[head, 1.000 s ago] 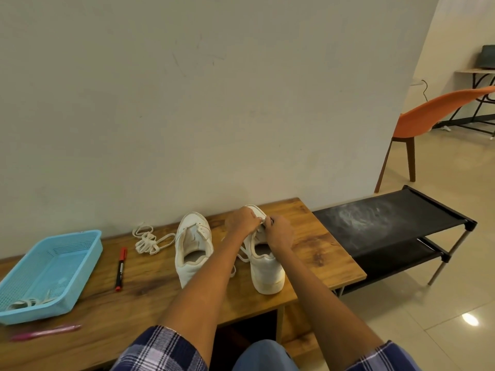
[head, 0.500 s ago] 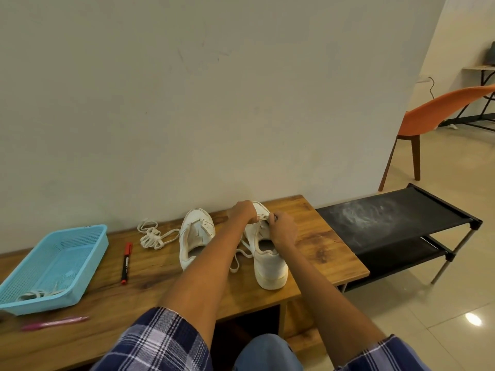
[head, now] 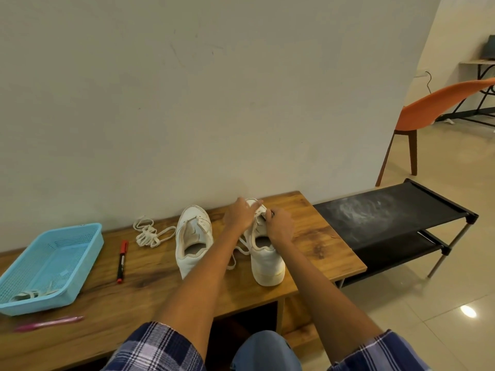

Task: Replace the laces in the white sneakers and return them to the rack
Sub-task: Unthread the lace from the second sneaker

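Two white sneakers stand heel-toward-me on the wooden bench (head: 316,236). The left sneaker (head: 193,239) has no lace and an open tongue. Both hands work at the toe end of the right sneaker (head: 263,254). My left hand (head: 239,214) lies over its front eyelets with fingers stretched toward the toe. My right hand (head: 278,223) pinches the white lace (head: 241,249) at the eyelets; loose lace ends trail down the shoe's left side. A bundled spare lace (head: 148,232) lies by the wall. The black shoe rack (head: 388,218) stands right of the bench.
A blue plastic basket (head: 80,253) holding an old lace sits at the bench's left end. A red-capped marker (head: 122,261) lies beside it and a pink pen (head: 51,323) near the front edge. An orange chair (head: 434,111) stands beyond the rack on the tiled floor.
My left hand's fingers have stretched out further toward the sneaker's toe. My right hand stays pinched at the eyelets. The view shifted slightly.
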{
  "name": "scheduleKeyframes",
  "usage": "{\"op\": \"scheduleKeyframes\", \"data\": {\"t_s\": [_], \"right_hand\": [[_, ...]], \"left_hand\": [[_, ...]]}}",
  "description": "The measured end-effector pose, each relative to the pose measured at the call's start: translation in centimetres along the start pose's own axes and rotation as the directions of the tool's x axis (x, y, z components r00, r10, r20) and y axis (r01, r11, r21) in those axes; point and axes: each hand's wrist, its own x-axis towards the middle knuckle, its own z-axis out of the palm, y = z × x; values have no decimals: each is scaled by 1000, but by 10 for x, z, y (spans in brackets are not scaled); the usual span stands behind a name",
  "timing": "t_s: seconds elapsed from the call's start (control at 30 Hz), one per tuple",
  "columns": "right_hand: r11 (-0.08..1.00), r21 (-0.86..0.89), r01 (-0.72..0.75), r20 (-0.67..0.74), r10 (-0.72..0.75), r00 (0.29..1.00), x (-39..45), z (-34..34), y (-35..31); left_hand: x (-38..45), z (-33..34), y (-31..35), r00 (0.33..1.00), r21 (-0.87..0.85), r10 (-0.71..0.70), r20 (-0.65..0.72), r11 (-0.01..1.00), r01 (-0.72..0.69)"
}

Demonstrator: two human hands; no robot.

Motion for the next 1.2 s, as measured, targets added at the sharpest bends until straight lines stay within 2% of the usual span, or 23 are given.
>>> {"op": "scheduleKeyframes", "data": {"t_s": [0.03,0.07,0.13,0.23,0.4,0.47,0.53,0.6,0.7,0.8,0.87,0.93,1.0,1.03,1.07,1.13,1.2], "right_hand": [[1000,-1,-2,-2,2,1000,0,0,0],[1000,-4,-2,-3,2,1000,0,0,0],[1000,-26,7,-1,-7,1000,-2,-1,-1],[999,-39,21,9,-20,1000,-2,-3,-2],[999,-49,19,-6,-19,1000,-4,-5,-3],[996,-85,35,20,-34,999,-3,-5,-5],[981,-151,121,56,-114,992,-2,-3,-5],[944,-210,253,112,-234,966,-1,-2,-5],[799,-418,434,234,-367,901,0,2,-11],[724,-473,503,261,-430,864,4,5,-16],[774,-445,451,202,-404,892,6,4,-15],[881,-387,273,20,-288,958,9,0,-10],[930,-330,161,-143,-218,965,9,-2,-8],[933,-312,180,-172,-242,955,9,-1,-7],[923,-307,233,-152,-289,945,10,0,-6],[870,-321,374,35,-384,923,10,4,-6],[827,-338,449,217,-396,892,9,6,-7]], "left_hand": [[-1,-2,-7,997,136,1,71,991,-11],[-1,-3,-13,991,198,-30,127,980,4],[2,-3,-23,984,255,-97,147,965,57],[1,-5,-22,985,298,-164,58,944,140],[-12,7,6,999,202,-26,-48,979,35],[-19,15,12,997,254,-27,-70,966,44],[-21,21,12,991,297,-44,-124,952,80],[-19,22,8,980,215,-103,-173,966,140],[-19,19,0,952,12,-227,-207,972,234],[-15,24,-8,930,-129,-323,-178,944,303],[-13,24,-11,920,-167,-363,-151,926,338],[-12,25,-14,917,-193,-381,-118,915,356],[-11,26,-16,919,-209,-378,-111,913,350],[-11,26,-16,919,-210,-377,-116,914,348],[-11,28,-16,918,-212,-377,-119,913,347],[-10,29,-15,919,-219,-379,-112,911,349],[-11,29,-14,917,-213,-383,-108,910,355]]}}
